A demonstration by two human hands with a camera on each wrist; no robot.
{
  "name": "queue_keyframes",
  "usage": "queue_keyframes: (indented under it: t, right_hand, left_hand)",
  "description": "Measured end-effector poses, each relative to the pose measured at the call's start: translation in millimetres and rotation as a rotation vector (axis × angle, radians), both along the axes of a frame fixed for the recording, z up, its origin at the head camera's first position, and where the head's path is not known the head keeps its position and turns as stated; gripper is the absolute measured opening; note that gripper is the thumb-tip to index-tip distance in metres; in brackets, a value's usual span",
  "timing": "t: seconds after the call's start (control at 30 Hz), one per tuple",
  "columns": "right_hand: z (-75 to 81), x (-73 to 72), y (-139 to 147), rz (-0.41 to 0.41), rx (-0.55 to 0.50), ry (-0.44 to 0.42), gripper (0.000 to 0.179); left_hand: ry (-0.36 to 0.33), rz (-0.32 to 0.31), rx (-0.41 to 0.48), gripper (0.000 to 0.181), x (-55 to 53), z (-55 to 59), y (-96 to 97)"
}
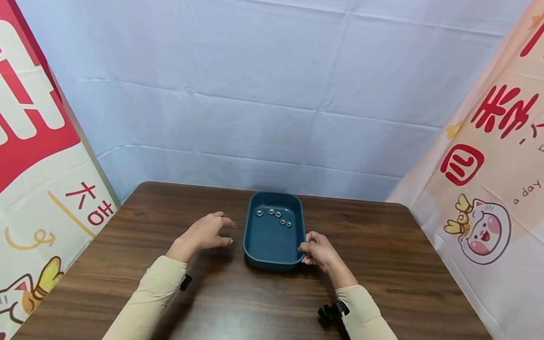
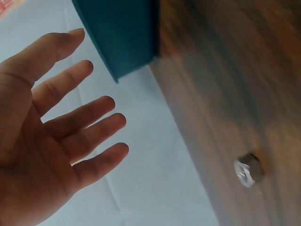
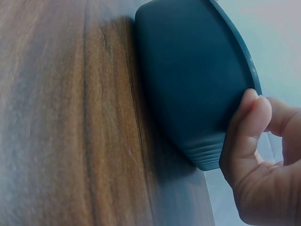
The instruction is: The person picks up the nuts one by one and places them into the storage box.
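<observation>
A dark blue rectangular tray [image 1: 274, 243] stands on the table, with several metal hex nuts [image 1: 278, 214] lying toward its far end. My right hand [image 1: 318, 250] pinches the tray's right rim near the front corner; the right wrist view shows thumb and fingers [image 3: 240, 136] closed over that rim. To the left of the tray my left hand [image 1: 208, 231] hovers with fingers spread and relaxed, holding nothing and apart from the tray. A single hex nut [image 2: 248, 170] lies on the wood in the left wrist view; I cannot make it out in the head view.
The brown wooden table [image 1: 374, 264] extends around the tray. A pale cloth [image 1: 255, 118] hangs behind its far edge, and printed cloths [image 1: 480, 226] hang at both sides. Black wrist straps [image 1: 333, 311] show at the sleeves.
</observation>
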State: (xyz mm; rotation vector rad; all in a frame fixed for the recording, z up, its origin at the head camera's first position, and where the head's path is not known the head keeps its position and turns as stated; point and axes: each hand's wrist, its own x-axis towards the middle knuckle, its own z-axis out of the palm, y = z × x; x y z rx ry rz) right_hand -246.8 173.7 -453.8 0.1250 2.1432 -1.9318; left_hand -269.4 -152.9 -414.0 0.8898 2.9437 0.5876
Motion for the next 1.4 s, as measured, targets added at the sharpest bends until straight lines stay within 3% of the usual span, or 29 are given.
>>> queue_keyframes:
  t: [0.2,0.43,0.73,0.97,1.1,1.4]
  right_hand:
    - [1.0,1.1,0.0,0.0,-0.018,-0.013,0.015]
    - [2.1,0.6,1.6,0.016,-0.029,-0.017,0.015]
    - [3.6,-0.2,3.2,0.043,-0.025,-0.036,0.015]
    - [5.3,0.5,2.0,0.029,-0.023,-0.039,0.015]
    - [6.3,0.4,2.4,0.048,-0.031,-0.036,0.014]
    - [6.0,2.4,1.2,0.019,-0.032,-0.029,0.016]
  left_hand:
    - [-0.044,0.006,0.055,0.036,-1.2,-10.6,-16.8]
    - [-0.061,-0.029,0.156,0.036,-4.5,-22.2,-35.1]
    - [-0.206,0.059,0.27,0.044,-7.1,-32.2,-56.2]
    - [-0.365,0.118,0.447,0.052,-7.7,-35.4,-72.7]
    - [-0.433,0.116,0.502,0.056,-9.2,-39.5,-82.6]
    - [-0.482,0.09,0.54,0.061,-13.2,-47.9,-104.0]
